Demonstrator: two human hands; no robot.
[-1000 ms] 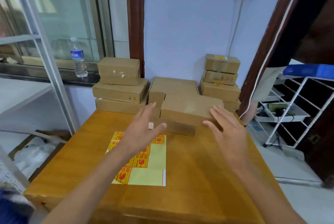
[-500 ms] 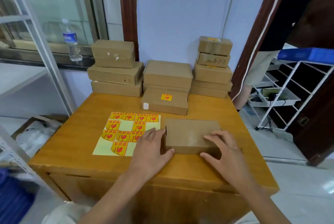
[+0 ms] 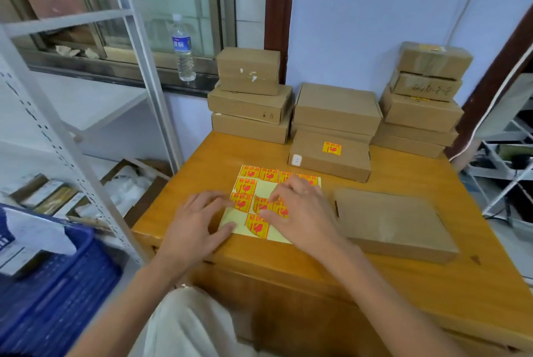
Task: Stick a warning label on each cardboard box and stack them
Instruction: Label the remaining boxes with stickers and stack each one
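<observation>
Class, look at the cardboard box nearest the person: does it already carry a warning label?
No. The nearest box shows a bare brown top, with no label on it.

unlabelled flat box [image 3: 395,222], label sheet [image 3: 261,202] beside

Matt cardboard box [image 3: 392,221], glossy paper label sheet [image 3: 268,206], varnished wooden table [image 3: 403,284].

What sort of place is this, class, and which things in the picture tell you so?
Probably a small packing or dispatch room. Stacks of cardboard boxes stand on a wooden table, a sheet of fragile-warning labels lies under both hands, and metal shelving stands alongside.
</observation>
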